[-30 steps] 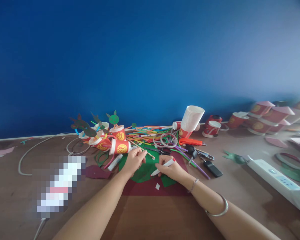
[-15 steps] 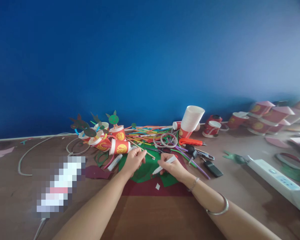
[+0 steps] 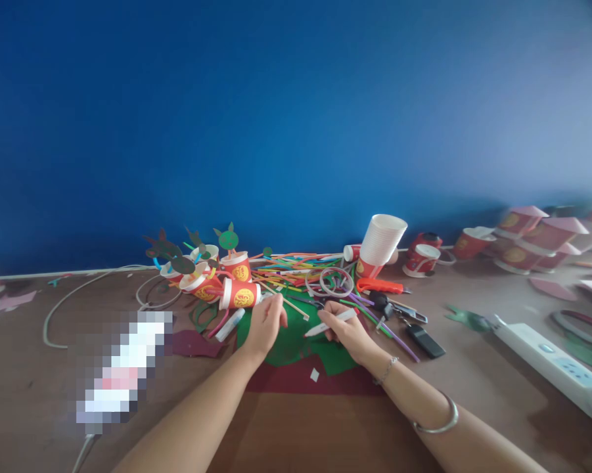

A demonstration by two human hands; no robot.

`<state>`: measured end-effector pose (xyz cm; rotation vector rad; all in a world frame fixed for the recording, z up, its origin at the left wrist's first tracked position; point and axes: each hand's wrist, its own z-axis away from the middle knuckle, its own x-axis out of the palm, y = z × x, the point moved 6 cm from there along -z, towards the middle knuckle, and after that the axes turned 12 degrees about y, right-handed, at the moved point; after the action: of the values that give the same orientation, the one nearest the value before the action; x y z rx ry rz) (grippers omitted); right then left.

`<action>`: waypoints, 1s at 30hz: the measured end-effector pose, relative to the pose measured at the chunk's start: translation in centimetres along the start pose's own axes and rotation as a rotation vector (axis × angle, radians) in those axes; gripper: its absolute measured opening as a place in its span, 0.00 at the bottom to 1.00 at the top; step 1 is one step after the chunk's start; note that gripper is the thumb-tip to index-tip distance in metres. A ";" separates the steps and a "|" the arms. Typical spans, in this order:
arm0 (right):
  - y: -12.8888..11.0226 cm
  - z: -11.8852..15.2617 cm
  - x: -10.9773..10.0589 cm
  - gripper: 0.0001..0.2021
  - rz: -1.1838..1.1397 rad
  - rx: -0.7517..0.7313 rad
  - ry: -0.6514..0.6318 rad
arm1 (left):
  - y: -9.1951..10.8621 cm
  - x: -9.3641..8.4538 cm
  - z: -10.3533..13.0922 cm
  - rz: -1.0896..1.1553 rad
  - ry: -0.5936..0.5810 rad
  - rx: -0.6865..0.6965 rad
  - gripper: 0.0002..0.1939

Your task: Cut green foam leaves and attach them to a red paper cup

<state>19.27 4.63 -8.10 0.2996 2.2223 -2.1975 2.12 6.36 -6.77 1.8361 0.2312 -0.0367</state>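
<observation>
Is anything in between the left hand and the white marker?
Yes, the end of the pale stick pokes into the gap between the left hand and the white marker.

The right arm (image 3: 483, 445) wears a silver bangle (image 3: 455, 416) and bracelet (image 3: 390, 370).

Craft workspace, by the looks of it | brown tabletop (image 3: 296, 433) against blue wall (image 3: 276, 131) | paper cups (image 3: 382, 240), colored strips (image 3: 296, 266), cut paper (image 3: 276, 335) everywhere!
</observation>
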 end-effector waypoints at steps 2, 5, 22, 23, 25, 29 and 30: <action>0.2 -0.1 -0.1 0.16 -0.036 0.009 0.006 | 1.6 0.5 0.8 -0.111 -0.075 0.165 0.24; 0.3 -0.2 -0.3 0.16 -0.082 0.016 0.019 | 3.1 2.1 2.6 -0.289 -0.279 0.355 0.19; -1.8 0.4 -2.0 0.12 0.155 -0.392 0.258 | 1.7 3.7 3.6 -0.450 -0.400 0.317 0.17; -1.7 0.5 -1.8 0.11 0.192 -0.420 0.231 | 1.7 3.6 3.5 -0.452 -0.385 0.313 0.17; -1.9 0.7 -1.4 0.09 0.267 -0.497 0.170 | 1.9 3.5 3.3 -0.463 -0.340 0.315 0.16; -2.3 1.2 -0.9 0.09 0.332 -0.602 0.127 | 1.9 2.2 2.2 -0.464 -0.143 0.285 0.16; -2.4 1.2 -1.0 0.08 0.321 -0.597 0.149 | 1.8 1.8 1.8 -0.459 -0.087 0.271 0.17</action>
<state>19.72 3.28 -5.63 0.7501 2.5479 -1.3218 4.34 4.40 -5.82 2.0077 0.6067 -0.4871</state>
